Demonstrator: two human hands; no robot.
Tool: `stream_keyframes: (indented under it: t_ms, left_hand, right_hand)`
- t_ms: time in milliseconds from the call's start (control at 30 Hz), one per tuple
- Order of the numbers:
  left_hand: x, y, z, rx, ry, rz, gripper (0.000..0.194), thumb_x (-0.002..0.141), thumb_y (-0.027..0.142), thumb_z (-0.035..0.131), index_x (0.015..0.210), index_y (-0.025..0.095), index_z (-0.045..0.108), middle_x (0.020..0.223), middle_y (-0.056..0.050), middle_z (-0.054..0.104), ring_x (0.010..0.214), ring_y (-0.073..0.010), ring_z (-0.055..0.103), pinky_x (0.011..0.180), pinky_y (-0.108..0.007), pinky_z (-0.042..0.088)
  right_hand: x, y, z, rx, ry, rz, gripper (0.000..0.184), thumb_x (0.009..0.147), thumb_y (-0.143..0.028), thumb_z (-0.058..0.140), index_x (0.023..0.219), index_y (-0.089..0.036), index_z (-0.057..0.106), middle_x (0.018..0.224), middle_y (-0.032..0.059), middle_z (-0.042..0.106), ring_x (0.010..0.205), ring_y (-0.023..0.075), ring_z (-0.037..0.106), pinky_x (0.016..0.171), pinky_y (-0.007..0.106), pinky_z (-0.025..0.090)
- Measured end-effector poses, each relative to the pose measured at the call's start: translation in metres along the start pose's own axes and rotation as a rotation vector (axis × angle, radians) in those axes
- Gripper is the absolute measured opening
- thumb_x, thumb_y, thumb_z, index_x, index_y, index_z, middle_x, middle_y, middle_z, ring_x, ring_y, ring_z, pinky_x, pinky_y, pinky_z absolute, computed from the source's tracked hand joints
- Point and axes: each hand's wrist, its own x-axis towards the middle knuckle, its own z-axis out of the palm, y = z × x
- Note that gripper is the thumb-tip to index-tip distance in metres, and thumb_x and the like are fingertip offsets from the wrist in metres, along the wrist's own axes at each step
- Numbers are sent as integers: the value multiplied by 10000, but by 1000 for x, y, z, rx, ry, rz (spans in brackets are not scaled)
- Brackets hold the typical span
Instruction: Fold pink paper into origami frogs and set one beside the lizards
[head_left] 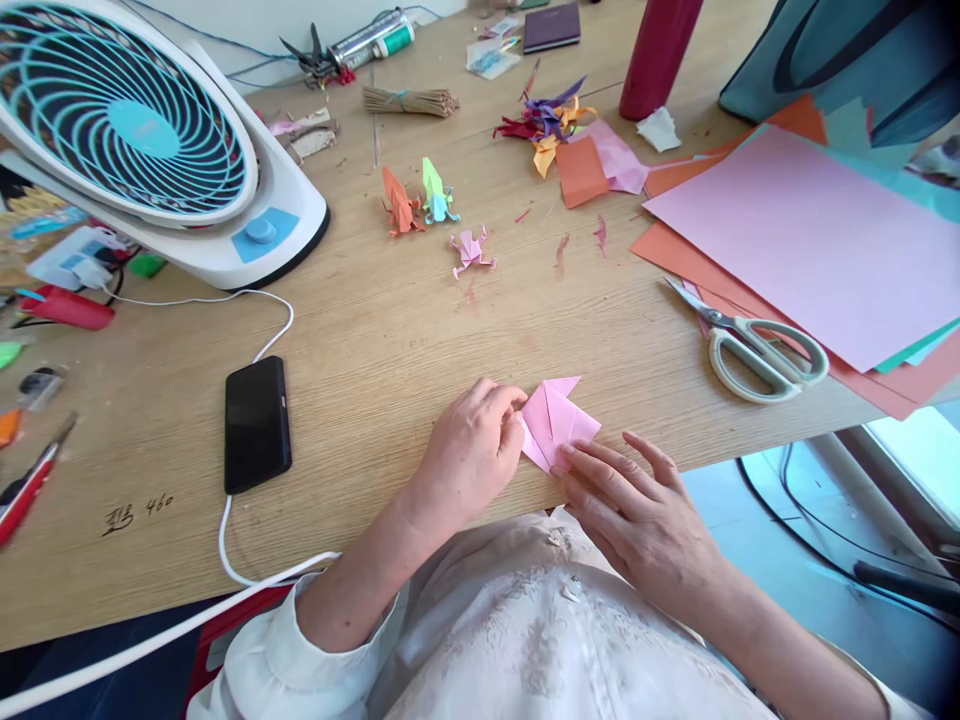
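Observation:
A pink sheet of origami paper (pixel 553 415), folded into a pointed shape with several creases, lies near the table's front edge. My left hand (pixel 476 440) pinches its left corner between thumb and fingers. Flat along its lower right side rest the fingertips of my right hand (pixel 637 500), the fingers stretched out. Farther back on the table stand a small pink origami frog (pixel 470 250), an orange folded figure (pixel 401 203) and a green and blue folded figure (pixel 436 192).
Scissors (pixel 765 350) lie at the right by stacked coloured paper (pixel 810 230). A white fan (pixel 150 130) and a black phone (pixel 257 425) with a white cable are at left. Behind are a bundle of sticks (pixel 411 101), a red bottle (pixel 660 55) and crumpled paper scraps (pixel 551 118).

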Motion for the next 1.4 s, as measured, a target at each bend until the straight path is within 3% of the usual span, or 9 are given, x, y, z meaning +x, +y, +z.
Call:
stream_keyframes:
  t_ms: [133, 267, 500, 767, 967, 1267, 1400]
  left_hand:
    - [16, 7, -10, 47, -130, -176, 193, 983, 198, 459, 884, 180, 624, 901, -36, 710, 813, -175, 654, 689, -282, 438]
    - [26, 14, -13, -12, -204, -212, 179, 986, 240, 478, 887, 185, 616, 825, -11, 714, 686, -142, 627, 585, -250, 371]
    - [27, 21, 9, 217, -59, -154, 344, 1025, 379, 412, 816, 196, 616, 756, -29, 698, 668, -167, 619, 559, -277, 291]
    - [34, 13, 14, 273, -41, -139, 303, 1008, 397, 462, 860, 211, 650, 784, -26, 726, 684, -178, 641, 561, -277, 276]
    - [37, 12, 14, 346, -44, -143, 376, 1010, 429, 430, 804, 213, 658, 750, -49, 717, 649, -187, 621, 556, -281, 281]
    - [41, 12, 20, 402, -31, -120, 323, 995, 387, 459, 791, 219, 644, 764, -40, 719, 680, -192, 647, 568, -279, 308]
    - [40, 6, 22, 398, 23, -25, 194, 979, 317, 513, 851, 203, 604, 825, -30, 698, 780, -191, 642, 650, -287, 378]
  right_hand:
    - [-3, 2, 4, -1, -6, -11, 305, 936, -120, 560, 1224, -198, 623, 1400, 80, 603, 1303, 245, 533, 1197, 525, 226]
    - [-6, 3, 6, 6, -1, -26, 320, 941, -123, 550, 1246, -196, 614, 1420, 85, 585, 1324, 249, 512, 1198, 531, 223]
    - [-5, 4, 8, 8, 60, -58, 322, 946, -122, 544, 1254, -184, 617, 1383, 93, 616, 1309, 244, 526, 1202, 517, 213]
    - [-5, 5, 11, 4, 81, -69, 310, 955, -122, 533, 1251, -163, 618, 1393, 98, 608, 1318, 244, 512, 1208, 510, 196]
    - [-4, 4, 9, 4, 85, -65, 314, 951, -103, 526, 1246, -154, 621, 1376, 105, 619, 1309, 244, 521, 1206, 519, 207]
    - [-2, 2, 9, 0, 90, -51, 284, 942, -114, 537, 1201, -163, 641, 1337, 101, 642, 1275, 250, 545, 1202, 519, 212]
    - [-2, 2, 6, 9, 53, -29, 246, 954, -140, 529, 1164, -176, 650, 1363, 120, 620, 1288, 257, 536, 1181, 524, 249]
